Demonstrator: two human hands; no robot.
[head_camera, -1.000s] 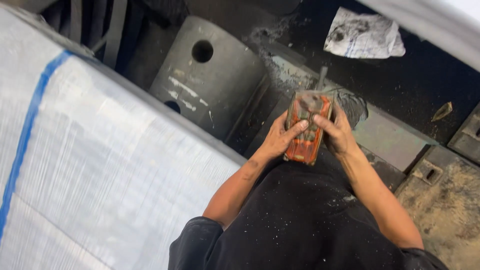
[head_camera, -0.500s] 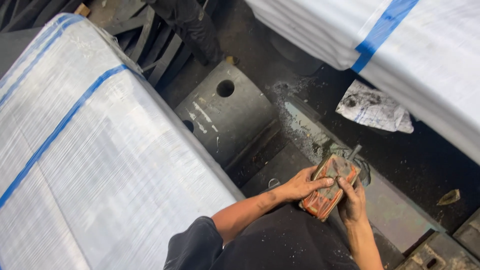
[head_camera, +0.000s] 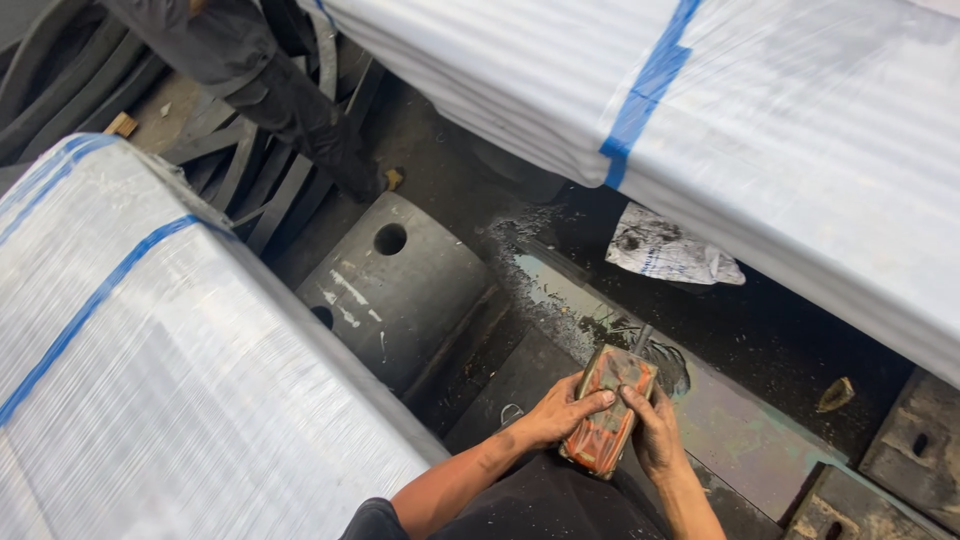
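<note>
Both my hands hold a worn orange box-shaped controller (head_camera: 608, 408) low in the view, in front of my dark trousers. My left hand (head_camera: 553, 413) grips its left side, with a finger laid across its face. My right hand (head_camera: 655, 433) clasps its right side, thumb on top. A thin cable runs from the controller's far end toward the grimy metal surface beyond.
A large stack wrapped in white plastic with blue straps (head_camera: 130, 370) fills the left. A second wrapped stack (head_camera: 760, 130) spans the top right. Between them lie a grey curved block with holes (head_camera: 385, 285), a crumpled white bag (head_camera: 668, 252) and another person's dark-trousered leg (head_camera: 290, 105).
The view has swung, so the hands and controller sit lower and more central. The upper right stack and the other person's leg now show more fully. The grip on the controller is unchanged.
</note>
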